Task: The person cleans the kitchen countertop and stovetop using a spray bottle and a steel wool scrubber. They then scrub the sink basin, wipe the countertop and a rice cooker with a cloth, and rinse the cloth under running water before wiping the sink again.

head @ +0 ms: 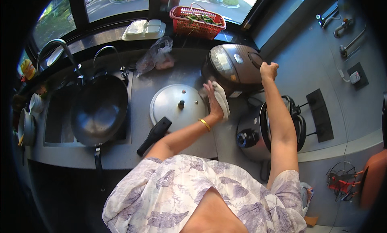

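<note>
My left hand, a gold bangle at its wrist, holds a folded white cloth under its palm with the fingers stretched out. The cloth is by the front left side of a brown multi-cooker with a control panel on its lid. My right hand is at the cooker's right edge with its fingers curled; whether it grips the edge is hidden. Below my left hand lies a round metal pressure cooker lid with a black knob. A black handle juts out beside my left forearm.
A wok rests over the sink, beneath taps. A second cooker stands under my right arm, near wall sockets. Along the window are a red basket of greens and a white tray. A plastic bag lies behind the lid.
</note>
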Available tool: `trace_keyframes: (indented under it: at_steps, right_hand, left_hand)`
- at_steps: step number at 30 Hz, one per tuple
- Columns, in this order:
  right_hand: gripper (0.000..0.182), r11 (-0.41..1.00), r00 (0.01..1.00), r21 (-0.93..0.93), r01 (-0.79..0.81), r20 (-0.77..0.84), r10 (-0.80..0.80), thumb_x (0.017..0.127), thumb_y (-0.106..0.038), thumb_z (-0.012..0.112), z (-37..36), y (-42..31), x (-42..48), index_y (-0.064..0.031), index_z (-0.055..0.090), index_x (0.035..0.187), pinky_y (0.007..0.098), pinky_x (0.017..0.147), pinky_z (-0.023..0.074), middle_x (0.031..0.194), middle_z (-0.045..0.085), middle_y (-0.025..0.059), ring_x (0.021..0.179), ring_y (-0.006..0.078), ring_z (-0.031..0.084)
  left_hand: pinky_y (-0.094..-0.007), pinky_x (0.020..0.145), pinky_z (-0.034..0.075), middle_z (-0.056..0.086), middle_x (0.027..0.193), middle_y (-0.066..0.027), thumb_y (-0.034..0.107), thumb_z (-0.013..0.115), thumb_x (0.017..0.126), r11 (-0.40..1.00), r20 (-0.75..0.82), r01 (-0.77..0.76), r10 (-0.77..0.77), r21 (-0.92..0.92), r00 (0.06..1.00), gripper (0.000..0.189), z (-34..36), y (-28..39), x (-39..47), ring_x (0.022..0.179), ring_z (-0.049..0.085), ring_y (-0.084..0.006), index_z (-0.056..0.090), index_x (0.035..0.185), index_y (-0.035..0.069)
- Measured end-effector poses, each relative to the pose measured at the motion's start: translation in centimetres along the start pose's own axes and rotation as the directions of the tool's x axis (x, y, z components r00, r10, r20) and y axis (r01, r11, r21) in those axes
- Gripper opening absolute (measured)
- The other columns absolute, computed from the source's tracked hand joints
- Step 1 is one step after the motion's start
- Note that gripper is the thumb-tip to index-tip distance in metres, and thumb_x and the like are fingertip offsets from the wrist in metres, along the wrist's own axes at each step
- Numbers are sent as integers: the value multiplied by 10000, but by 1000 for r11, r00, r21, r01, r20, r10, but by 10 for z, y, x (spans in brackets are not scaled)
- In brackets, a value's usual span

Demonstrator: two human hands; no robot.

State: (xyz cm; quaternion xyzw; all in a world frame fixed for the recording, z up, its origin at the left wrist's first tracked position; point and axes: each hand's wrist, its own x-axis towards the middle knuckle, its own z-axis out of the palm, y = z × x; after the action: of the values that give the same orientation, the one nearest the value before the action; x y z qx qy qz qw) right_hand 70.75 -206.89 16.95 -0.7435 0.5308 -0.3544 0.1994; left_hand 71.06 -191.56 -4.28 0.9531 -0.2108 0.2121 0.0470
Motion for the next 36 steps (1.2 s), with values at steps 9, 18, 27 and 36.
trace_keyframes:
  at_steps: [9,18,27,36]
  right_hand:
    - [406,879,955,-393,272,-1,-296,822,-255,457,68,24,34,-1,458,1139,490,1002,297,1251,486,178,1233,324,360]
    - [433,839,901,-361,406,3,-435,848,-247,437,83,10,21,-34,380,1221,489,986,290,1262,439,157,1204,333,360]
    - [421,871,899,-259,417,-21,-437,838,-223,435,79,31,32,5,431,1192,434,1008,289,1214,481,211,1156,367,399]
    - [338,909,916,-181,376,-77,-394,820,-196,471,78,36,35,0,443,1093,416,998,300,1123,516,203,1102,332,436]
  left_hand:
    - [-290,1055,200,363,1297,-87,167,269,983,-354,535,406,-463,-843,707,419,41,17,82,1223,323,-199,235,1383,49]
    - [-308,589,498,623,769,-67,193,548,886,-812,187,458,418,-361,889,169,165,-78,220,681,589,-157,637,833,60]
    - [-314,554,461,632,662,-92,170,627,767,181,-72,-291,727,-940,683,105,81,-67,309,587,598,-182,682,744,83]
    - [-380,690,441,575,831,-122,229,537,851,605,520,101,573,-790,634,277,38,-60,333,765,544,-245,627,917,-25]
